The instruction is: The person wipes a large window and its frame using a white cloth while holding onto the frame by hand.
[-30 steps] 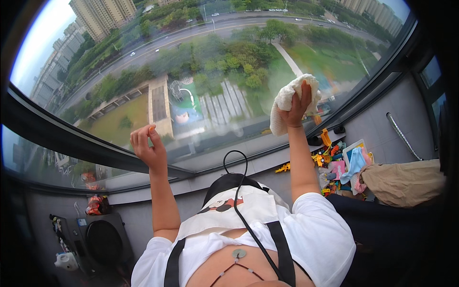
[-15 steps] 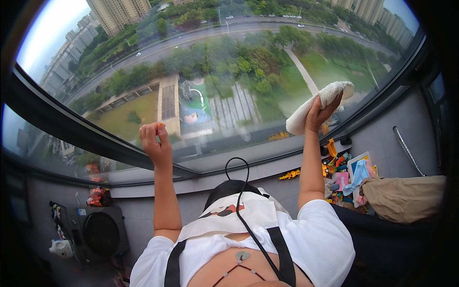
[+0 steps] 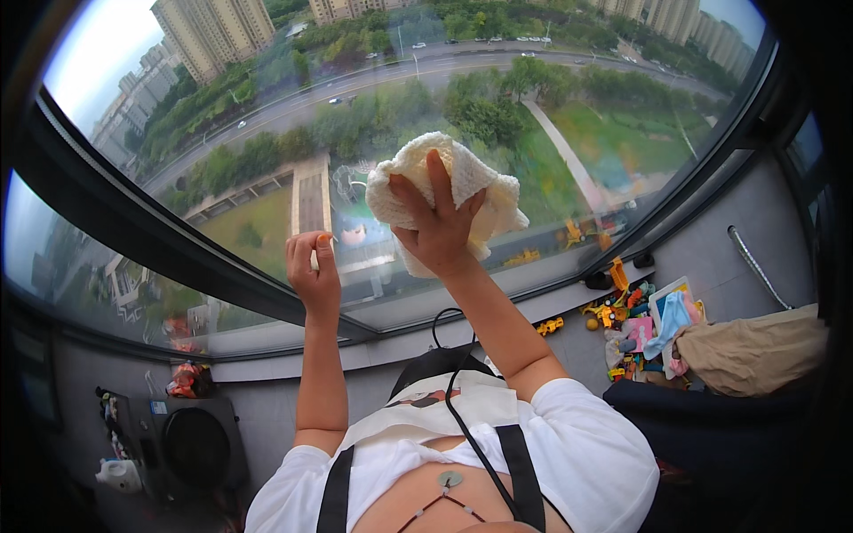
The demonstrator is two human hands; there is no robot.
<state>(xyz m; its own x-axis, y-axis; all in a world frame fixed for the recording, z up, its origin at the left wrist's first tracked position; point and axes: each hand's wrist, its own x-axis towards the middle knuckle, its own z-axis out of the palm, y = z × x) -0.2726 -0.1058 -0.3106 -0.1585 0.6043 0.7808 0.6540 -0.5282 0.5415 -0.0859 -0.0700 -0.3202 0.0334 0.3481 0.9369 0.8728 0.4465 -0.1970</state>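
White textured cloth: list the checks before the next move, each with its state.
1. Right hand on the white textured cloth: ok, fingers spread over it.
2. Cloth lying smooth: not ok, folded and bunched.
3. Cloth damp: cannot tell.
4. Left hand clear of the cloth: ok, curled apart from it.
5. Black cable clear of both hands: ok.
6. Window glass clean: cannot tell, haze and reflections mix.

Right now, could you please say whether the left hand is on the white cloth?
No, the right hand is on the white cloth, with the left hand apart.
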